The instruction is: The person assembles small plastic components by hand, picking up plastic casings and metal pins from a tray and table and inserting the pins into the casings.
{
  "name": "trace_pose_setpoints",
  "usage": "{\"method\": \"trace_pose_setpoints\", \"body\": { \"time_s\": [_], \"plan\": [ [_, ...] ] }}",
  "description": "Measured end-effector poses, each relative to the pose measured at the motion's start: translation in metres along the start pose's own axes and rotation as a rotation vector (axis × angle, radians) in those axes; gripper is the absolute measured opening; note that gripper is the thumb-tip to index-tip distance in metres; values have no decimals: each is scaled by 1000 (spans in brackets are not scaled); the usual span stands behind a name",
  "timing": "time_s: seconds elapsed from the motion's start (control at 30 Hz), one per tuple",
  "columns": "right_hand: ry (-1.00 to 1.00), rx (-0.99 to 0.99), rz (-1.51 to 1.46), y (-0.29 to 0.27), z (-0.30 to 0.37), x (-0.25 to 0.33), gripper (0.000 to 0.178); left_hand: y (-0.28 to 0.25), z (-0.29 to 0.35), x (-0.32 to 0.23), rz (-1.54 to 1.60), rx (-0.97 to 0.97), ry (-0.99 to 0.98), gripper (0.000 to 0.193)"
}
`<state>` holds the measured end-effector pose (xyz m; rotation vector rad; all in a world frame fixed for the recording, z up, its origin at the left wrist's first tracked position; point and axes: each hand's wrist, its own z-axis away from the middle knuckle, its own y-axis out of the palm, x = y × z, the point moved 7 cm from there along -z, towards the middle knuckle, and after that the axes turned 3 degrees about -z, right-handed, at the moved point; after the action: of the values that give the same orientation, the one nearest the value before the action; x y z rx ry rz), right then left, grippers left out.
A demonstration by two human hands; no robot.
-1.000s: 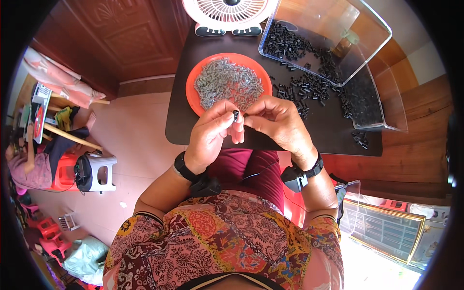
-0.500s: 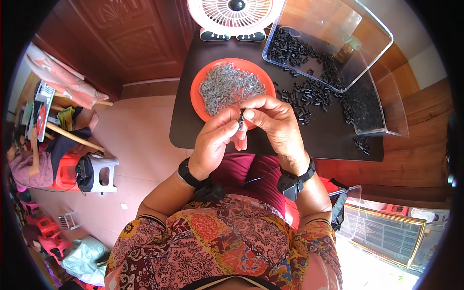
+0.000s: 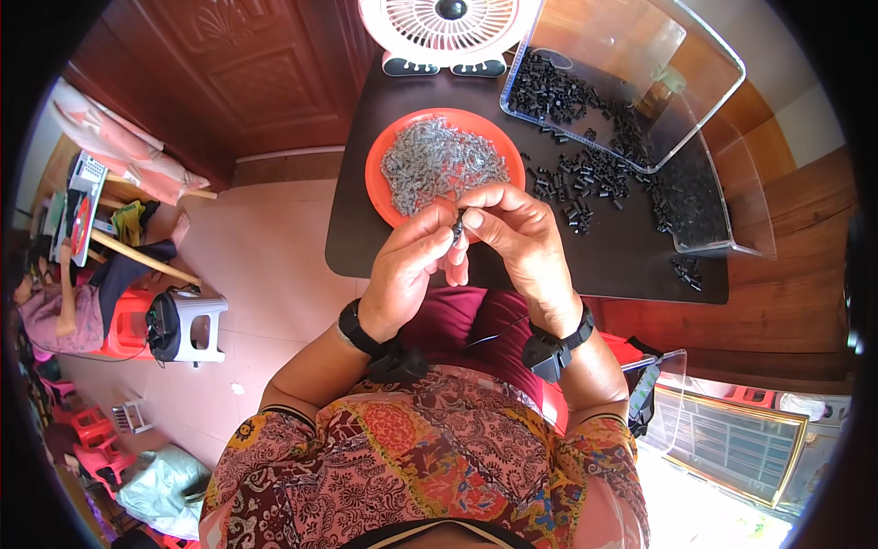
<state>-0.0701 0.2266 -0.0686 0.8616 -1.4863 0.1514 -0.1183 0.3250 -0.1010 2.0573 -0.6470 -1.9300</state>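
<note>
Between my two hands, just in front of a red round tray (image 3: 374,174), is a small black cylindrical piece (image 3: 457,226). My left hand (image 3: 409,261) pinches its lower part between thumb and fingers. At its upper end, the thumb and forefinger of my right hand (image 3: 523,240) close on it. My fingertips cover much of the piece. Small shiny silver pieces (image 3: 430,165) fill the tray. To the right, many loose black cylindrical pieces (image 3: 585,178) lie scattered on the dark table (image 3: 352,233).
A clear plastic bin (image 3: 722,105) lies tipped at the table's right, black pieces spilling from it. A pink and white fan (image 3: 450,32) stands at the back. At the far left, a person (image 3: 59,311) sits near a grey stool (image 3: 197,320) and red stools (image 3: 96,439).
My hands stay together on the black piece, with barely any finger movement. The whole view has shifted very slightly.
</note>
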Motion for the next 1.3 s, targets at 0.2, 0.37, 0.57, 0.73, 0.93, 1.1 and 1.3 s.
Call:
{"method": "trace_pose_setpoints", "body": {
  "time_s": [0.2, 0.37, 0.57, 0.73, 0.93, 1.1, 1.3],
  "plan": [
    [-156, -65, 295, 3, 5, 9, 4, 2, 3, -3, -167, -56, 54, 28],
    [-326, -72, 490, 9, 13, 21, 5, 2, 5, -2, -139, -74, 55, 26],
    [-385, -26, 697, 13, 20, 23, 35, -3, 4, 1, -9, -70, 25, 25],
    [-425, -57, 818, 15, 22, 26, 35, -3, 4, 2, 0, -112, 37, 22],
    [-509, -26, 1013, 21, 24, 28, 33, -2, 4, 3, 36, -103, 60, 20],
    [-602, -26, 1200, 26, 27, 27, 31, 6, 3, 0, 59, -121, 1, 15],
    [-583, 3, 1243, 25, 24, 22, 29, 3, 2, 5, 111, -93, 6, 14]
  ]
}}
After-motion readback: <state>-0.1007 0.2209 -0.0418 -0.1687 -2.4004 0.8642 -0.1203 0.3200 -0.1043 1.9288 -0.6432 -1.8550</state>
